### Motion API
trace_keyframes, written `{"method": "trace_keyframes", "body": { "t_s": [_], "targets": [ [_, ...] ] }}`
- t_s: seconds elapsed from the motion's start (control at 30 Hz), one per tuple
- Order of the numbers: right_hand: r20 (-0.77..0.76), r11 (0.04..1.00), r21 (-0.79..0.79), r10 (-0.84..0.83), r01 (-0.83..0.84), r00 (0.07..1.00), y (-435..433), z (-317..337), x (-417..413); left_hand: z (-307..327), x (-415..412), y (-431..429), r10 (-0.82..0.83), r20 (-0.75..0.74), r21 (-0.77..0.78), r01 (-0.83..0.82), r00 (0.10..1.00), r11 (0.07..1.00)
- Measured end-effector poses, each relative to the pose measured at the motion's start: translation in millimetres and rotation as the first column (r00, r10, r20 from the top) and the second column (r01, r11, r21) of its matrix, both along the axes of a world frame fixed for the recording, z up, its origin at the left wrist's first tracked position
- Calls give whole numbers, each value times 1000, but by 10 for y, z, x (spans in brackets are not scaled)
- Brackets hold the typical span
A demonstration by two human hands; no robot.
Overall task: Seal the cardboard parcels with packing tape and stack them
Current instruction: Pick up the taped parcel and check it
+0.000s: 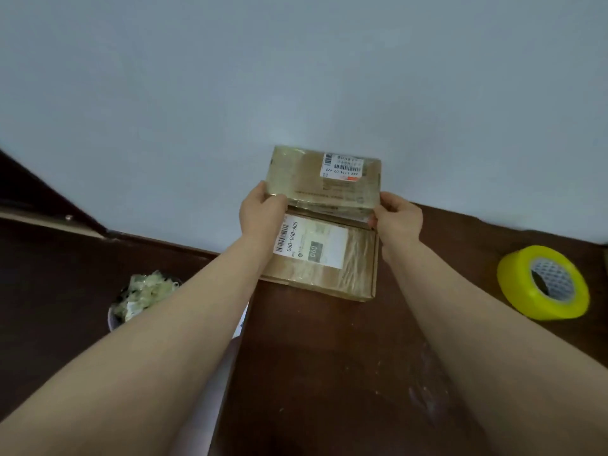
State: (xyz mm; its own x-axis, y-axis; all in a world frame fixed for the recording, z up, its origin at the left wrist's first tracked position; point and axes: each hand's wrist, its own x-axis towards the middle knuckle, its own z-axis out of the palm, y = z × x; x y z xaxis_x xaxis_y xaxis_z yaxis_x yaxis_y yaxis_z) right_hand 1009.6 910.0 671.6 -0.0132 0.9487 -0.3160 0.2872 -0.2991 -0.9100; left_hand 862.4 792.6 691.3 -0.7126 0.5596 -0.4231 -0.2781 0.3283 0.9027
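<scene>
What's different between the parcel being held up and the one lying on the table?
The held parcel is gripped at its sides by the left hand and right hand and tilted up; the lower parcel lies flat on the table. The held parcel's label is small and sits at its far corner; the lower parcel's is larger and reads 060-068-A05. Both are brown cardboard with glossy tape.

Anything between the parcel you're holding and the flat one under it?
Nothing visible. Left hand and right hand grip the taped parcel at the far end of the flat parcel, whose labelled top is bare; the yellow tape roll lies apart.
</scene>
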Motion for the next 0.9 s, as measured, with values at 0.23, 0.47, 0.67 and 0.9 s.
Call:
{"method": "trace_keyframes", "body": {
  "t_s": [0.23, 0.47, 0.67, 0.9],
  "targets": [
    [140, 999, -24, 27, -24, 990, -46, -17, 39, -96, 30, 33, -17, -200, -107, -4, 980, 994],
    [168, 999, -32, -37, 43, 985, -197, 152, 589, 76, 654, 139, -63, -397, -125, 14, 916, 992],
    [127, 991, 29, -132, 130, 983, -238, 385, 1621, 344, 1702, 391, -258, -410, -173, 203, 875, 964],
    [69, 977, 37, -212, 210, 975, -280, 587, 3492, 565, 3576, 640, -420, -405, -173, 383, 812, 907]
  ]
}}
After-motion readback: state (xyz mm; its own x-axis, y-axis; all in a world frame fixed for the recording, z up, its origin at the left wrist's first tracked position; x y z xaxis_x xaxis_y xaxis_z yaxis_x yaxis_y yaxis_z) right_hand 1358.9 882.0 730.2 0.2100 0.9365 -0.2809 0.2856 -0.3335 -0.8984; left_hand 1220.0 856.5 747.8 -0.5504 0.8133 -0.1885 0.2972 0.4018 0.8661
